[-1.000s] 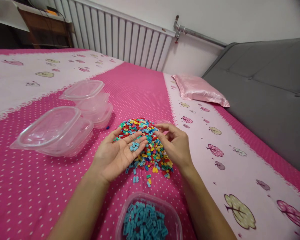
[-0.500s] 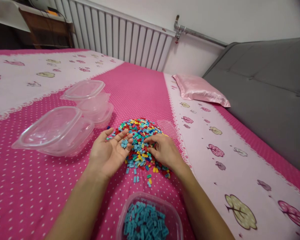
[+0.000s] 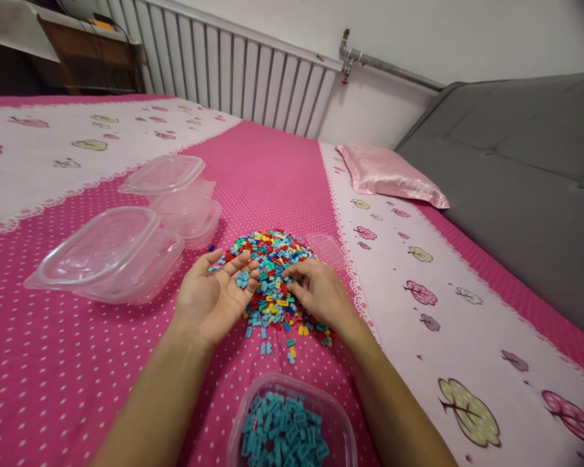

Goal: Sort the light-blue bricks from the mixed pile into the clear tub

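My left hand point(image 3: 214, 295) is turned palm up at the left side of a heap of mixed small toy bricks point(image 3: 275, 250). A few light blue toy bricks point(image 3: 243, 279) rest in its loosely cupped fingers. Over the right part of the heap, my right hand point(image 3: 318, 290) reaches down with bent fingers. Its thumb and forefinger come close together among the bricks; what lies between them is too small to make out. Nearest to me, a clear plastic container point(image 3: 340, 421) holds many blue bricks point(image 3: 285, 431).
Clear empty containers point(image 3: 102, 250) stand to the left, with more containers point(image 3: 189, 211) behind them. A flat clear lid point(image 3: 326, 251) lies beyond the heap. A pink pillow point(image 3: 389, 172) rests near the grey headboard point(image 3: 511, 175). Loose bricks point(image 3: 265, 349) lie before the heap on the dotted bedspread.
My right thumb and forefinger have drawn slightly closer together over the heap. My left hand and the bricks in it have stayed nearly still.
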A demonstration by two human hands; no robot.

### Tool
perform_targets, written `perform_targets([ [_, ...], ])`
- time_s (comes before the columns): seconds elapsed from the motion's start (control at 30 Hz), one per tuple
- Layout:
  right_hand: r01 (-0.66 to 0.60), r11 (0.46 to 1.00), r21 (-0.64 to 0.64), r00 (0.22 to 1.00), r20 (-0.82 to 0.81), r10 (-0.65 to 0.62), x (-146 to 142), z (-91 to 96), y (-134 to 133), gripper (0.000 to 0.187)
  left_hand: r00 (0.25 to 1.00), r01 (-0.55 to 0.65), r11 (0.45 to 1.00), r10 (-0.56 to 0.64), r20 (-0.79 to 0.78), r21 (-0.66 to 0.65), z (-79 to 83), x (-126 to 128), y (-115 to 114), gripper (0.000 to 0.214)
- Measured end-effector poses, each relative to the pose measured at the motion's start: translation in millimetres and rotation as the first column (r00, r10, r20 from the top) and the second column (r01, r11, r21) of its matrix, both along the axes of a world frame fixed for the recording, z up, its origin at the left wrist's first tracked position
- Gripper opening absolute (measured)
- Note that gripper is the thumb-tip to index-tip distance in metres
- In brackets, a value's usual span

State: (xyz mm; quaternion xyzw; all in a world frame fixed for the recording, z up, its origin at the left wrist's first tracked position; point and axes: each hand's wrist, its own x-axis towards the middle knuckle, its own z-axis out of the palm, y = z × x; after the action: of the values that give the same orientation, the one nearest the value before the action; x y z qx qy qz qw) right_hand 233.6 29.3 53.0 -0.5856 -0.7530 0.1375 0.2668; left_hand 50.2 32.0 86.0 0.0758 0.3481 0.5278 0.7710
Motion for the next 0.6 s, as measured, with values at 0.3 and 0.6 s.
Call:
perform_targets([
  [0.3,0.077,0.996,-0.047,0.972,-0.219,-0.085,1.7,3.3,1.2,0.013,1.0,0.006,1.0,-0.006,0.012,0.0,-1.1,-0.6,0.9,0.026],
  [0.6,0.003,0.957,-0.29,0.208,-0.936,-0.285,5.6,9.7,5.6,0.018,1.0,0.014,1.0,-0.014,0.0,-0.025,1.7,1.8,-0.7,0.025],
])
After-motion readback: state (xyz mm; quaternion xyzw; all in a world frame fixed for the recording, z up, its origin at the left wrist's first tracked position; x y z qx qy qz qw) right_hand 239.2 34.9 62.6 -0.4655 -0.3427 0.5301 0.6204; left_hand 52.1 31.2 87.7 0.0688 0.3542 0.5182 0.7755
